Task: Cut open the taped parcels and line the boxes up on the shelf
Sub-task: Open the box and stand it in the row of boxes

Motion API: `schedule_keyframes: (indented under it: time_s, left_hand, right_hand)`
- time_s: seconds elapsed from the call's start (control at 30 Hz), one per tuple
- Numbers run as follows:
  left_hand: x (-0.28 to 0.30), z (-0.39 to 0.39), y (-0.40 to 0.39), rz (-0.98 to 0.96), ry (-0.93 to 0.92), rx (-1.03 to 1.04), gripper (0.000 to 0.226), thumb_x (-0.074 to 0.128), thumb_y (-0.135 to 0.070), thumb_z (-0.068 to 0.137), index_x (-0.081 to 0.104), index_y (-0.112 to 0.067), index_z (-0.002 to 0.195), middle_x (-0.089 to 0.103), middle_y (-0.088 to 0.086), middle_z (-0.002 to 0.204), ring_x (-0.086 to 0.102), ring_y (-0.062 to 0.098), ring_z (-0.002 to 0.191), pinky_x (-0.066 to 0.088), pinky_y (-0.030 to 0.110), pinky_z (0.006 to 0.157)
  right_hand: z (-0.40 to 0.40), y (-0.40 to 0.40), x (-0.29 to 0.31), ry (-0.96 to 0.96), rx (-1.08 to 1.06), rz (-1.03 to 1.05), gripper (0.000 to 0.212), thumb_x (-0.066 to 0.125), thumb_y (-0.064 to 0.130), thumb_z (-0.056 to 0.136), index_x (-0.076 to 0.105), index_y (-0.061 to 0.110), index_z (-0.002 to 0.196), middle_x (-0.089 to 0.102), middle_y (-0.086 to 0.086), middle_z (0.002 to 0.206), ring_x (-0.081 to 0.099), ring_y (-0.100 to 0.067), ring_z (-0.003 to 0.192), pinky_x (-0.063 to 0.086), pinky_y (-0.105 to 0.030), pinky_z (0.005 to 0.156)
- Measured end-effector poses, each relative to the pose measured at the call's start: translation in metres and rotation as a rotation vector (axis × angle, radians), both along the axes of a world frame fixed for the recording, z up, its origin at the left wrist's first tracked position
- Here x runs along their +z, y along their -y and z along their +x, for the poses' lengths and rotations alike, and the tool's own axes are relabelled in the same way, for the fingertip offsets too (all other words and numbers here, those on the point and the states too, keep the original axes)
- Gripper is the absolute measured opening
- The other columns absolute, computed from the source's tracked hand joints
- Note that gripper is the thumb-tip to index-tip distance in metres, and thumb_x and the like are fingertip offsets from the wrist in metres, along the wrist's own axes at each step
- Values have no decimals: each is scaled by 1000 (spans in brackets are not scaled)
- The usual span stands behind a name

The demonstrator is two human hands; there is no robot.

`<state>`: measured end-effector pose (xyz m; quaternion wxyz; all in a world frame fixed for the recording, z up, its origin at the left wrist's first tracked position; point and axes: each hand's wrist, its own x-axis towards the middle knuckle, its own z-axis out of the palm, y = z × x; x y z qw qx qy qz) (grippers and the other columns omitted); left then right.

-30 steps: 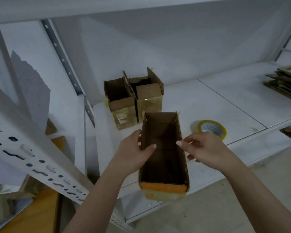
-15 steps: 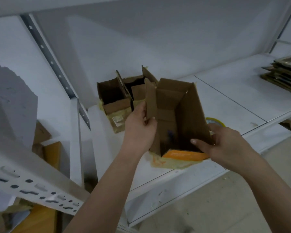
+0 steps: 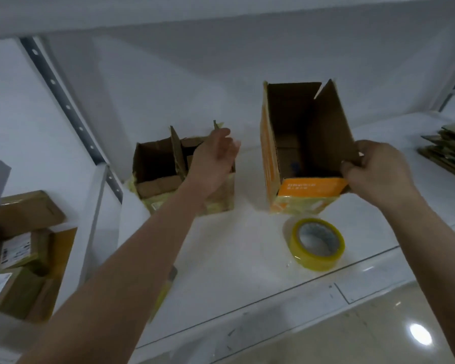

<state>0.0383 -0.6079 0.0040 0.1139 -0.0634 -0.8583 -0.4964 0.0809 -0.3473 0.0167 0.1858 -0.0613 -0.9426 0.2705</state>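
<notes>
white metal shelving with a pale back wall fills the view, and on the shelf (image 3: 221, 258) the orange-fronted box (image 3: 304, 158) now stands upright with its flaps open, set down to the right of the two smaller opened boxes (image 3: 174, 172) at the back left. a second ago it was lying in both hands at the shelf's front edge; half a second ago it was being tipped up; now its base rests on the board, so a third opened box has joined the row, though a clear gap separates it from the pair.

the right hand (image 3: 378, 177) pinches the box's right flap between thumb and curled fingers. the left hand (image 3: 213, 164) has let go of that box and reaches over the nearer of the two small boxes, fingers loosely spread and blurred; whether it touches the cardboard i cannot tell. my guess is that it means to close up the row.

just in front of the tall box lies a roll of yellowish clear tape (image 3: 317, 244), flat on the shelf. further right is a stack of flattened card (image 3: 449, 151). down left, still-sealed parcels (image 3: 19, 248) wait, so the job is not finished.

the orange panel carries a line of small white print, too blurred to read; the parcels' white shipping labels are likewise illegible.
</notes>
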Motion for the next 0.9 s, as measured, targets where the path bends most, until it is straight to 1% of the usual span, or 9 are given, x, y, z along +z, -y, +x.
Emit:
schedule_keyframes:
  time_s: [0.07, 0.13, 0.23, 0.37, 0.47, 0.57, 0.73, 0.83, 0.9]
  left_hand:
    - [-9, -17, 10, -291, -29, 65, 44, 56, -26, 98, 47, -13, 138, 56, 6, 134, 53, 17, 117, 41, 35, 107]
    - [-19, -29, 18, -569, 31, 135, 57, 59, -30, 95, 37, -18, 146, 48, 6, 144, 44, 26, 132, 24, 51, 117]
    - [-31, -36, 26, -838, 95, 225, 65, 59, -38, 94, 31, -18, 149, 46, 7, 145, 39, 29, 137, 7, 55, 118]
    - [-37, -34, 28, -972, 24, 291, 63, 63, -33, 92, 35, -16, 146, 49, 7, 140, 43, 30, 133, 4, 56, 118]
    - [-33, -37, 30, -982, 30, 309, 55, 63, -23, 92, 41, -18, 143, 50, 8, 137, 42, 32, 132, 13, 56, 117]
    - [-30, -38, 31, -869, 14, 311, 42, 63, -13, 91, 53, -21, 131, 55, 5, 130, 49, 30, 124, 25, 51, 114]
    - [-35, -37, 36, -725, -3, 325, 33, 61, -6, 90, 58, -21, 119, 60, 1, 121, 56, 28, 108, 34, 43, 106]
    - [-38, -38, 38, -712, 1, 327, 33, 62, -7, 91, 57, -21, 120, 61, 2, 119, 56, 30, 108, 34, 44, 107]
    - [-39, -39, 37, -726, 1, 321, 33, 62, -8, 91, 55, -21, 121, 62, 3, 117, 57, 30, 108, 30, 45, 111]
  right_hand:
    - [-32, -5, 1, 15, 16, 26, 17, 60, 9, 83, 65, 1, 96, 65, -21, 88, 60, -43, 89, 47, -38, 71]
    - [-64, -6, -2, 82, 55, -19, 17, 58, 8, 82, 65, 2, 96, 68, -20, 90, 64, -40, 85, 54, -44, 77]
    - [-107, 3, -17, 218, 142, -77, 16, 55, 6, 83, 65, 2, 95, 71, -19, 82, 69, -35, 74, 58, -47, 78]
    - [-139, 21, -44, 465, 260, -180, 10, 57, 12, 94, 57, 10, 104, 71, -18, 85, 72, -28, 73, 59, -35, 67]
    - [-153, 29, -49, 517, 275, -206, 13, 56, 12, 95, 61, 7, 105, 72, -19, 87, 73, -29, 76, 59, -34, 65]
    - [-161, 41, -48, 487, 340, -240, 14, 57, 16, 96, 62, 8, 107, 72, -20, 90, 72, -31, 80, 60, -37, 70]
    - [-165, 57, -54, 487, 449, -293, 37, 42, 44, 103, 62, 13, 110, 71, -12, 88, 70, -27, 81, 58, -39, 79]
    - [-166, 61, -57, 469, 478, -209, 54, 36, 52, 101, 65, 8, 109, 72, -14, 91, 70, -30, 85, 57, -45, 85]
    - [-166, 60, -59, 455, 480, -146, 58, 34, 54, 101, 65, 6, 110, 72, -11, 90, 69, -26, 83, 57, -40, 78]
